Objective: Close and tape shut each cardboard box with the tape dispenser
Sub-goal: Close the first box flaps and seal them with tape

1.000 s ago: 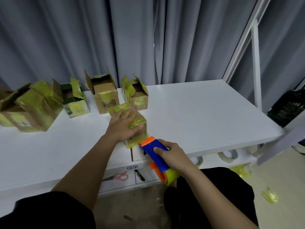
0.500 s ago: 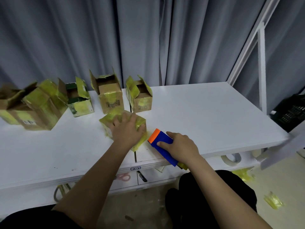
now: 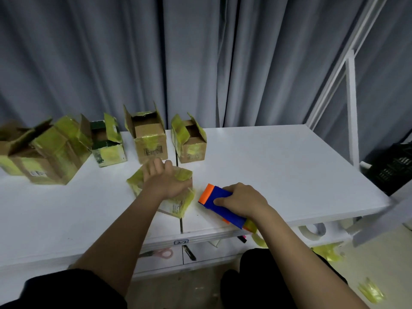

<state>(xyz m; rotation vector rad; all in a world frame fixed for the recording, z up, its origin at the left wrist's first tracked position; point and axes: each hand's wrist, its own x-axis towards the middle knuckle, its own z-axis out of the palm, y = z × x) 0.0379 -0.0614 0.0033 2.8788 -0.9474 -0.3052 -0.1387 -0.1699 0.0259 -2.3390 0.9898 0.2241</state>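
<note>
Pink-handled scissors point(image 3: 159, 253) on a shelf beneath the white table point(image 3: 278, 166)

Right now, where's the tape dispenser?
In the head view, the tape dispenser lies at the table's near edge, right of centre, gripped by the right hand, just right of the closed box under the left hand.

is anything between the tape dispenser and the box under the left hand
Nothing visible: only bare white table lies between the tape dispenser in the right hand and the box the left hand presses down.
</note>
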